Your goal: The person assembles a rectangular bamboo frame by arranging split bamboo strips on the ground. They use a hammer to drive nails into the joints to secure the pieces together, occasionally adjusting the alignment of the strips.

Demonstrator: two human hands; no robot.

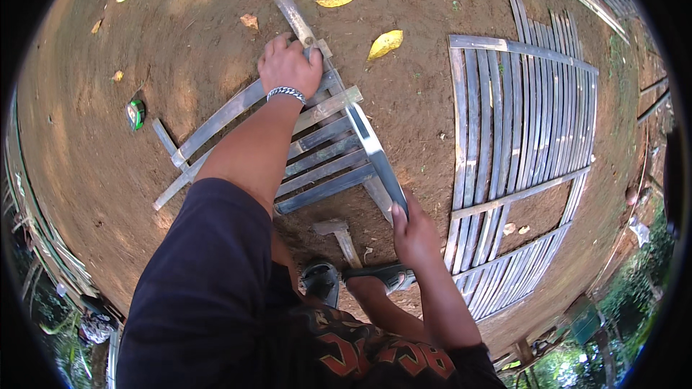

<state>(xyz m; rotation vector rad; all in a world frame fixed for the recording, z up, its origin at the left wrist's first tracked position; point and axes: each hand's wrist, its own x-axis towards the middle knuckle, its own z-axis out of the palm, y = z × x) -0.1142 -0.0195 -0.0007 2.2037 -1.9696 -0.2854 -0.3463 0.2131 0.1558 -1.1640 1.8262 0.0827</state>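
Note:
A small frame of split bamboo slats lies on the dirt in front of me. My left hand is closed over its far end, fingers wrapped round a slat where a bamboo crosspiece sticks out beyond them. In my right hand is a long flat blade that looks like a machete; the fist hides its handle. The blade slants up and left along the frame's right side, its tip near the end of a pale slat. Whether it touches the bamboo, I cannot tell.
A larger bamboo slat panel lies to the right. Close to my sandalled feet rests a hammer-shaped tool. A green tape measure is at the left. Yellow leaves are scattered beyond the frame.

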